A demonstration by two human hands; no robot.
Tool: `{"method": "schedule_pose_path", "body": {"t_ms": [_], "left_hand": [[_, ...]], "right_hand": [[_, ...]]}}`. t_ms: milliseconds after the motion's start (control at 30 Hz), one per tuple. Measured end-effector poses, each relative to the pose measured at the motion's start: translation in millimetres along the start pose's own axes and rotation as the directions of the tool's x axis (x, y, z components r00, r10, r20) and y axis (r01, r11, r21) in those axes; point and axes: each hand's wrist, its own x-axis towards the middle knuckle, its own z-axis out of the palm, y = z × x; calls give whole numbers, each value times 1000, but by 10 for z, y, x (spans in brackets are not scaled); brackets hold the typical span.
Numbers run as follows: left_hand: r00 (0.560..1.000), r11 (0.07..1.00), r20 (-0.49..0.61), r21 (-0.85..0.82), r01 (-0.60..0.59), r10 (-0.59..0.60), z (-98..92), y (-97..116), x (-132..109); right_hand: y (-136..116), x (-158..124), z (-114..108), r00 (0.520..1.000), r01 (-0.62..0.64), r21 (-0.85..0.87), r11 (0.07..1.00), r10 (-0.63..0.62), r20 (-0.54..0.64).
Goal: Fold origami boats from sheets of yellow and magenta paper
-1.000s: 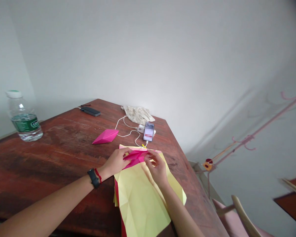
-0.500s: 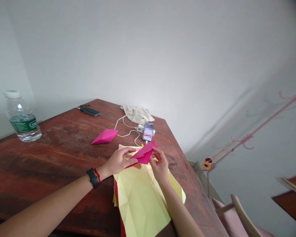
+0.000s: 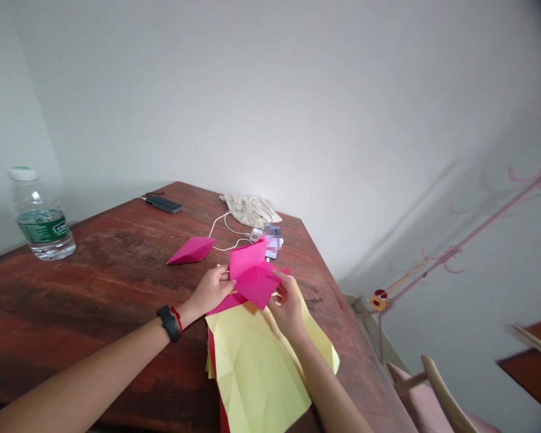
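Observation:
A sheet of pink origami paper (image 3: pixel 252 273), creased and partly unfolded with flaps standing out, is held above a yellow paper sheet (image 3: pixel 256 361). Its left edge is pinched between the thumb and fingers of my left hand (image 3: pixel 211 288). My right hand (image 3: pixel 287 305) grips the lower right flap. Beneath the yellow sheet, edges of red and more yellow paper show on the left. A folded pink paper piece (image 3: pixel 192 250) with pointed ends lies on the table to the left of my hands.
On the wooden table (image 3: pixel 94 288) are a water bottle (image 3: pixel 45 222), a dark power bank (image 3: pixel 163 204), a crumpled whitish cloth (image 3: pixel 250 209), white cables and a phone (image 3: pixel 273 242) with a blurred screen. A chair (image 3: pixel 446 391) and a pink stand (image 3: pixel 455 249) are at the right.
The pink paper has been opened out from a narrow folded shape into wider, spread flaps. My left hand has shifted slightly left, my right hand slightly down.

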Motion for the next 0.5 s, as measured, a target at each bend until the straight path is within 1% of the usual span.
{"method": "schedule_pose_path", "body": {"t_ms": [133, 200, 267, 367, 500], "left_hand": [[991, 989, -103, -130, 70, -83, -9, 7, 7], [985, 971, -114, -213, 106, -132, -6, 35, -3], [978, 941, -92, -303, 150, -185, 0, 72, -17], [973, 900, -53, -392, 188, -226, 11, 114, -31], [971, 897, 0, -384, 221, -240, 27, 123, -52]], "right_hand": [[-20, -45, 26, 985, -40, -101, 994, 56, 160], [-27, -59, 34, 970, -57, -124, 991, 85, 228], [-37, -58, 35, 961, -70, -114, 991, 97, 258], [-52, -29, 27, 967, -114, -42, 993, 120, 225], [-22, 23, -4, 972, -211, 73, 975, 201, 123]]}}
